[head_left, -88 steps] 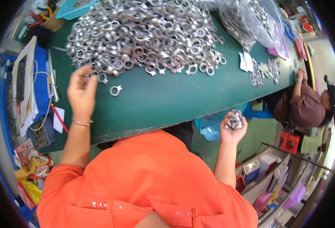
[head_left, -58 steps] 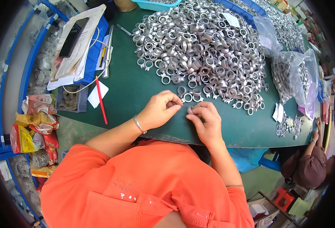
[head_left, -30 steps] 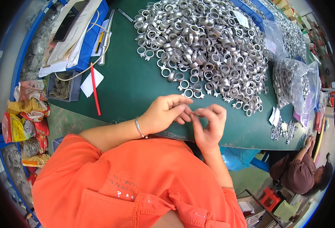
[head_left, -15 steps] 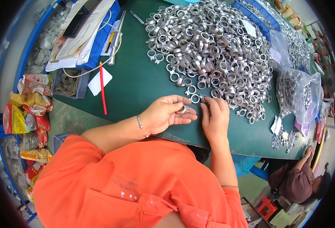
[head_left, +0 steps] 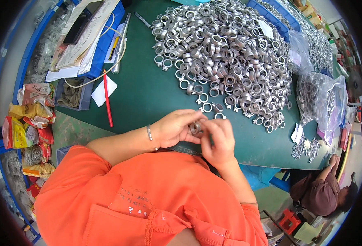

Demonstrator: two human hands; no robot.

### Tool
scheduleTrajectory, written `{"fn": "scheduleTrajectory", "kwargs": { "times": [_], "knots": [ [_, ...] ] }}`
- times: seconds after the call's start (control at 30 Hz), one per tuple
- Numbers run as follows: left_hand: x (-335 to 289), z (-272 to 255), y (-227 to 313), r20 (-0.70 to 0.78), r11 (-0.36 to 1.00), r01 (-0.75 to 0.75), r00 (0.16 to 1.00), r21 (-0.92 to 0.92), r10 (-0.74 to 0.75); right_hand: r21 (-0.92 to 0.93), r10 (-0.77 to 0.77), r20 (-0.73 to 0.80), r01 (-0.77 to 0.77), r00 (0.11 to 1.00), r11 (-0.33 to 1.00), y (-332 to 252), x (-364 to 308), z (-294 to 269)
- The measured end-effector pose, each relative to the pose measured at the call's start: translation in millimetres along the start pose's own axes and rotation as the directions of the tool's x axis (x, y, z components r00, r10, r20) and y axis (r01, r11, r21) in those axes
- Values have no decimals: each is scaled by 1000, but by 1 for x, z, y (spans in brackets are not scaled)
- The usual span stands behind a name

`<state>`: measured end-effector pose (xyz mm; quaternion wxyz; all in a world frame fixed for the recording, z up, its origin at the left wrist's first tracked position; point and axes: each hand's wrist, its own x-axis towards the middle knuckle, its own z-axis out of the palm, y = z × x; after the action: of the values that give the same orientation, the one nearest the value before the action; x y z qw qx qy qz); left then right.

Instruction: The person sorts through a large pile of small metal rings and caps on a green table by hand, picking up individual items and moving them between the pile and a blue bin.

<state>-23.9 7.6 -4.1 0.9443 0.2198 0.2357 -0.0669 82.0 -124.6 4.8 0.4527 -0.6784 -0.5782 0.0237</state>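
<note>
A small grey metal ring [head_left: 195, 128] sits in the curled fingers of my left hand [head_left: 172, 128], just above the table's near edge. My right hand [head_left: 219, 142] is drawn up against it, thumb and fingers pinched together beside the ring. Whether those right fingertips hold a part of their own is hidden. Beyond both hands spreads a large heap of similar metal rings [head_left: 230, 61], many with a small lug on the side. A few loose rings [head_left: 206, 107] lie at the heap's near edge, close to my fingers.
On the green table [head_left: 140, 90] at left lie a red pencil [head_left: 108, 98], white paper [head_left: 103, 91] and a blue bin [head_left: 101, 53] with papers and a phone. Clear bags of rings [head_left: 318, 96] stand at right. A seated person [head_left: 320, 190] is farther right.
My right hand has moved left and nearer, from the heap's edge to the ring in my left hand. The left fingers have curled in around the ring.
</note>
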Motion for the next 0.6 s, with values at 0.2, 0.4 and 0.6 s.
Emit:
{"fn": "scheduleTrajectory", "kwargs": {
  "times": [0.2,0.4,0.6],
  "knots": [
    [1,2,-1,-130,968,-35,989,250,69,-262,228,-72,-239,971,935,34,6,-5],
    [-4,13,4,-91,810,-172,959,561,268,349,327,8,-309,945,885,12,-3,-7],
    [-4,12,-5,221,399,-529,767,749,603,727,514,172,-461,840,510,11,-16,-6]
  ]
}}
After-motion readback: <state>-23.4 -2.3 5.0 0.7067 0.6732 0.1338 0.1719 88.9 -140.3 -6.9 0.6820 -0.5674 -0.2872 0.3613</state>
